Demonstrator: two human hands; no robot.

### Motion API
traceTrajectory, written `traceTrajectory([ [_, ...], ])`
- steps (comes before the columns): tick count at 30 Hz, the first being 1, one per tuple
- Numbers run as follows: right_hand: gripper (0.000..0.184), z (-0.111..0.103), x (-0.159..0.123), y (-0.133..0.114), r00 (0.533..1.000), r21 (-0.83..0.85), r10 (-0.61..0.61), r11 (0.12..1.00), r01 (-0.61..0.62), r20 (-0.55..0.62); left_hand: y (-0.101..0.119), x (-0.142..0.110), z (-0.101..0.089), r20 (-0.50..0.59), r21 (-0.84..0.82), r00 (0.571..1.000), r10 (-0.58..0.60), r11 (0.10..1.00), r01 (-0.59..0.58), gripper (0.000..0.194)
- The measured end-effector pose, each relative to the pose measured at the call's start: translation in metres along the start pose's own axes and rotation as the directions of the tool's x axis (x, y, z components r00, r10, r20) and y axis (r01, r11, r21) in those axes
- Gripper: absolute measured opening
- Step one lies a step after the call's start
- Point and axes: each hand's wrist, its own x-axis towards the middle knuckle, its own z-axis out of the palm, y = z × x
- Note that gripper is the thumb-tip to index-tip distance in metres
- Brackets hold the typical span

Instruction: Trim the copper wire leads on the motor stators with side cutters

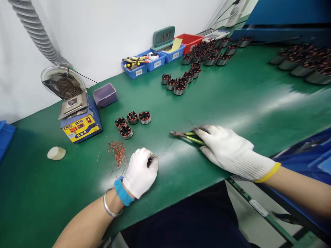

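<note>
Wrapped in a white glove, my left hand (142,172) is closed low over the table around a motor stator (150,160). Only a dark part and thin wire ends of it show; the glove hides the rest. My right hand (222,146), also in a white glove, grips green-handled cutting pliers (178,134), their jaws pointing left above the tabletop. Left of my left hand lies a loose pile of copper wire clippings (118,153). Just beyond the pile, several copper-wound stators (126,131) stand in a small group.
A blue-and-yellow soldering station (81,129) stands at left near a purple bin (105,94) and a white round lid (56,153). Blue tool boxes (136,70), a red box (190,41) and a clock (164,36) line the wall. More stators (305,67) stand at right.
</note>
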Motion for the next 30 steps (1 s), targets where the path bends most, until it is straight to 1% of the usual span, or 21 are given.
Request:
traceTrajectory([
  [2, 0.056, 0.001, 0.004, -0.003, 0.999, 0.06, -0.023, 0.998, 0.025, -0.028, 0.0, 0.0, 0.001, -0.019, -0.008, 1.0, -0.004, 1.0, 0.004, 0.013],
  [3, 0.06, 0.0, 0.004, -0.005, 0.999, 0.112, 0.0, 0.994, 0.004, -0.035, 0.0, 0.0, 0.002, -0.023, -0.012, 1.0, -0.004, 1.0, 0.004, 0.013],
  [4, 0.063, -0.002, 0.003, -0.008, 0.998, 0.178, 0.055, 0.983, -0.051, -0.018, 0.0, 0.0, 0.002, -0.026, -0.013, 1.0, -0.005, 1.0, 0.005, 0.013],
  [5, 0.065, -0.005, 0.0, -0.012, 0.992, 0.265, 0.123, 0.956, -0.128, 0.036, 0.0, 0.0, 0.002, -0.028, -0.011, 1.0, -0.007, 1.0, 0.007, 0.013],
  [6, 0.068, -0.01, -0.004, -0.018, 0.976, 0.38, 0.171, 0.901, -0.21, 0.134, 0.0, 0.0, 0.002, -0.03, -0.007, 0.999, -0.01, 1.0, 0.01, 0.013],
  [7, 0.072, -0.015, -0.008, -0.025, 0.949, 0.516, 0.173, 0.806, -0.29, 0.264, 0.001, 0.0, 0.002, -0.034, -0.001, 0.999, -0.015, 1.0, 0.015, 0.012],
  [8, 0.076, -0.021, -0.012, -0.032, 0.909, 0.649, 0.122, 0.663, -0.374, 0.4, 0.001, 0.0, 0.003, -0.039, 0.004, 0.999, -0.021, 1.0, 0.021, 0.012],
  [9, 0.081, -0.028, -0.015, -0.04, 0.855, 0.744, 0.021, 0.482, -0.463, 0.518, 0.001, 0.0, 0.003, -0.042, 0.006, 0.999, -0.026, 1.0, 0.027, 0.012],
  [10, 0.085, -0.034, -0.018, -0.047, 0.794, 0.781, -0.104, 0.298, -0.549, 0.598, 0.002, 0.0, 0.003, -0.045, 0.007, 0.999, -0.029, 1.0, 0.03, 0.012],
  [11, 0.089, -0.039, -0.019, -0.054, 0.729, 0.761, -0.22, 0.15, -0.631, 0.648, 0.002, 0.0, 0.003, -0.046, 0.008, 0.998, -0.031, 0.999, 0.031, 0.012],
  [12, 0.093, -0.043, -0.019, -0.059, 0.67, 0.714, -0.304, 0.053, -0.698, 0.678, 0.001, 0.0, 0.003, -0.046, 0.009, 0.998, -0.031, 0.999, 0.031, 0.012],
  [13, 0.095, -0.047, -0.018, -0.064, 0.618, 0.665, -0.358, 0.01, -0.747, 0.7, 0.001, 0.0, 0.003, -0.047, 0.011, 0.998, -0.029, 0.999, 0.03, 0.012],
  [14, 0.097, -0.049, -0.016, -0.067, 0.574, 0.628, -0.392, 0.013, -0.778, 0.719, 0.001, 0.0, 0.004, -0.048, 0.012, 0.999, -0.026, 1.0, 0.027, 0.012],
  [15, 0.099, -0.051, -0.013, -0.069, 0.544, 0.61, -0.409, 0.038, -0.792, 0.732, 0.0, 0.0, 0.004, -0.049, 0.013, 0.999, -0.021, 1.0, 0.022, 0.012],
  [16, 0.1, -0.052, -0.011, -0.07, 0.537, 0.607, -0.407, 0.059, -0.792, 0.739, 0.0, 0.0, 0.004, -0.051, 0.011, 0.999, -0.018, 1.0, 0.019, 0.011],
  [19, 0.103, -0.056, -0.006, -0.07, 0.547, 0.618, -0.391, 0.079, -0.782, 0.741, -0.001, -0.001, 0.004, -0.055, 0.01, 0.998, -0.016, 1.0, 0.016, 0.011],
  [23, 0.103, -0.061, -0.005, -0.072, 0.584, 0.656, -0.392, 0.069, -0.751, 0.71, 0.0, -0.001, 0.003, -0.049, 0.024, 0.999, -0.018, 1.0, 0.02, 0.011],
  [26, 0.099, -0.059, -0.006, -0.075, 0.603, 0.658, -0.363, 0.037, -0.752, 0.71, 0.001, 0.0, 0.003, -0.045, 0.03, 0.999, -0.017, 0.999, 0.018, 0.012],
  [28, 0.097, -0.055, -0.005, -0.077, 0.605, 0.646, -0.325, 0.025, -0.763, 0.727, 0.002, 0.0, 0.003, -0.043, 0.029, 0.999, -0.012, 0.999, 0.013, 0.012],
  [30, 0.095, -0.05, -0.004, -0.078, 0.582, 0.627, -0.299, 0.08, -0.775, 0.756, 0.002, 0.0, 0.002, -0.041, 0.026, 0.999, -0.012, 1.0, 0.013, 0.011],
])
